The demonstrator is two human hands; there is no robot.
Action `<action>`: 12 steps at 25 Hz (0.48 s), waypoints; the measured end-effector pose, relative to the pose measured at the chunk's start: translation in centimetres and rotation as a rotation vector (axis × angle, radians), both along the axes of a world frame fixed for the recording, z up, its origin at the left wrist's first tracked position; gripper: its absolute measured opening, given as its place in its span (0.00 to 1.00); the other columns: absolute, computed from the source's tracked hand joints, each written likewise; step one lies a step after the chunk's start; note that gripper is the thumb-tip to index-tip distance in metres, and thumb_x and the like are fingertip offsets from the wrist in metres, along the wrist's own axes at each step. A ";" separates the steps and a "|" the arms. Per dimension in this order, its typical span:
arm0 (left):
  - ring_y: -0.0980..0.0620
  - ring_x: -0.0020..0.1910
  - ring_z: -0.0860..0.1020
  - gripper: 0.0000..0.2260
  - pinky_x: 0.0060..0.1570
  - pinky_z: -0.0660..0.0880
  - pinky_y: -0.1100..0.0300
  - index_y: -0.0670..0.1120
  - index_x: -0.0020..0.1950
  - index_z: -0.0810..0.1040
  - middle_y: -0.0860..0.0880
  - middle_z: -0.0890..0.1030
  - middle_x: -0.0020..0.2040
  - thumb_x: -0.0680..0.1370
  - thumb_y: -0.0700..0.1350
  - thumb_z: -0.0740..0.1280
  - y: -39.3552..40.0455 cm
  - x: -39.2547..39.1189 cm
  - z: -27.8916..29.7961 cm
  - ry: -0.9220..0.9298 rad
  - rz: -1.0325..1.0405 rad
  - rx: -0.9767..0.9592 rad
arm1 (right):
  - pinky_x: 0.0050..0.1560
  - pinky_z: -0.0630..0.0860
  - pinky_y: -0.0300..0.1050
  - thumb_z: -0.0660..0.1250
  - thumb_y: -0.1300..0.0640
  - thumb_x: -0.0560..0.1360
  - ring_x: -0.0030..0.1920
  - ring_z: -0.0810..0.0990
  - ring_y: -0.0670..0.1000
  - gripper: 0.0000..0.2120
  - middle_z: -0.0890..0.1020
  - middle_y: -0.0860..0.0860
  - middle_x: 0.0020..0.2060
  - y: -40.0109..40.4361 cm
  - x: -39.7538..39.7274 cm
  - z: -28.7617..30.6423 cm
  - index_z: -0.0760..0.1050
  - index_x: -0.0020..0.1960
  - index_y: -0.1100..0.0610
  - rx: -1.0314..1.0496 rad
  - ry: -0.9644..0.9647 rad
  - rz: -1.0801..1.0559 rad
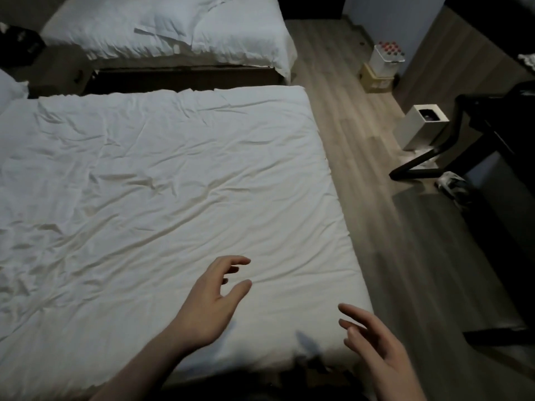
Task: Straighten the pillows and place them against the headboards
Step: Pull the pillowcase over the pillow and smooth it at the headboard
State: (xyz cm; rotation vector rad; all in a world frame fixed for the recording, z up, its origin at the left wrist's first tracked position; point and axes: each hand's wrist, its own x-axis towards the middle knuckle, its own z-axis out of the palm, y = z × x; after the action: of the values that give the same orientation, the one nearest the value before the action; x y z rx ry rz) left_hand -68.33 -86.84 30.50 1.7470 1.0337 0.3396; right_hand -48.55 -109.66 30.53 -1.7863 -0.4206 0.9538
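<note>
A white pillow (10,88) showed only as a rounded corner at the far left edge, cut off by the frame, lying at the left end of the near bed (162,180); whether it touched a headboard could not be told, as no headboard was in view. The near bed's white cover lay wrinkled and filled most of the view. Over its near right corner the left hand (211,302) hovered with fingers spread and loosely curled, holding nothing. The right hand (373,340) hung just past the mattress edge, likewise spread wide and empty, its wrist cut off at the bottom. Beyond a dark gap stood a far bed (173,27) with rumpled white bedding, its upper part out of frame. On the wooden floor (362,157) to the right were a white bin (422,130), a white box of red-capped bottles (386,57), and dark furniture (492,146) too dim to make out.
</note>
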 end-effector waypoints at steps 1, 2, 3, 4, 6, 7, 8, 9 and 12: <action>0.66 0.64 0.75 0.11 0.64 0.72 0.61 0.60 0.62 0.78 0.64 0.78 0.64 0.82 0.47 0.68 -0.5 1.3 -0.4 0.011 0.046 -0.010 | 0.66 0.78 0.61 0.70 0.62 0.78 0.61 0.84 0.44 0.15 0.87 0.45 0.57 -0.6 2.5 -0.7 0.85 0.59 0.46 -0.002 0.000 0.028; 0.66 0.64 0.76 0.11 0.64 0.73 0.61 0.60 0.62 0.78 0.64 0.78 0.64 0.82 0.47 0.68 -1.4 2.5 -0.8 0.014 0.105 -0.016 | 0.66 0.78 0.59 0.69 0.66 0.79 0.62 0.84 0.45 0.17 0.87 0.45 0.58 -0.8 5.0 -1.4 0.85 0.59 0.46 -0.005 0.006 0.067; 0.65 0.64 0.76 0.11 0.63 0.73 0.60 0.59 0.62 0.79 0.63 0.78 0.64 0.81 0.47 0.68 -2.7 3.6 -1.2 0.009 0.166 -0.010 | 0.64 0.79 0.54 0.69 0.67 0.79 0.62 0.84 0.46 0.19 0.86 0.44 0.59 -1.0 7.5 -2.0 0.85 0.59 0.45 0.008 0.013 0.118; 0.64 0.64 0.77 0.11 0.62 0.74 0.60 0.58 0.63 0.79 0.62 0.79 0.65 0.81 0.48 0.69 -4.6 5.3 -1.5 -0.005 0.230 -0.002 | 0.62 0.81 0.49 0.69 0.67 0.78 0.63 0.84 0.46 0.20 0.86 0.45 0.59 -1.0 10.4 -2.3 0.85 0.59 0.43 0.031 0.019 0.181; 0.62 0.64 0.78 0.14 0.60 0.76 0.61 0.57 0.63 0.79 0.60 0.80 0.65 0.77 0.52 0.68 -9.0 8.4 -2.1 -0.040 0.353 -0.006 | 0.56 0.81 0.37 0.69 0.66 0.78 0.63 0.83 0.46 0.20 0.86 0.46 0.60 -1.2 16.2 -2.7 0.84 0.60 0.43 0.067 0.029 0.317; 0.61 0.65 0.79 0.15 0.60 0.77 0.62 0.58 0.63 0.79 0.59 0.80 0.65 0.76 0.53 0.67 -11.7 9.9 -2.2 -0.060 0.406 -0.024 | 0.56 0.79 0.34 0.69 0.66 0.78 0.64 0.82 0.46 0.19 0.86 0.47 0.60 -1.5 18.9 -2.5 0.84 0.61 0.44 0.068 0.034 0.384; 0.60 0.65 0.79 0.15 0.61 0.76 0.63 0.58 0.63 0.79 0.58 0.81 0.65 0.76 0.54 0.68 -14.1 11.5 -2.1 -0.076 0.439 -0.037 | 0.57 0.79 0.33 0.69 0.65 0.79 0.65 0.82 0.45 0.18 0.86 0.48 0.60 -1.7 21.2 -1.9 0.83 0.62 0.45 0.083 0.046 0.435; 0.60 0.65 0.79 0.14 0.62 0.76 0.64 0.59 0.64 0.79 0.57 0.81 0.65 0.78 0.52 0.69 -16.6 13.5 -1.9 -0.086 0.470 -0.054 | 0.59 0.79 0.35 0.69 0.64 0.79 0.65 0.82 0.45 0.18 0.86 0.48 0.60 -2.2 23.6 -1.1 0.83 0.62 0.44 0.094 0.058 0.482; 0.59 0.66 0.79 0.15 0.60 0.75 0.69 0.56 0.64 0.80 0.55 0.81 0.66 0.81 0.40 0.70 -21.6 17.5 -1.2 -0.112 0.539 -0.088 | 0.65 0.78 0.41 0.69 0.64 0.80 0.65 0.82 0.45 0.17 0.86 0.48 0.60 -2.8 28.8 0.7 0.82 0.62 0.46 0.115 0.064 0.549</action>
State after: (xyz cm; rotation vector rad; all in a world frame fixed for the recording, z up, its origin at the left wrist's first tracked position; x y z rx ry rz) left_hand -50.80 -108.47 29.32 1.3331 1.4057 0.7080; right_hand -19.74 -112.49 31.22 -1.5561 -0.9358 1.3284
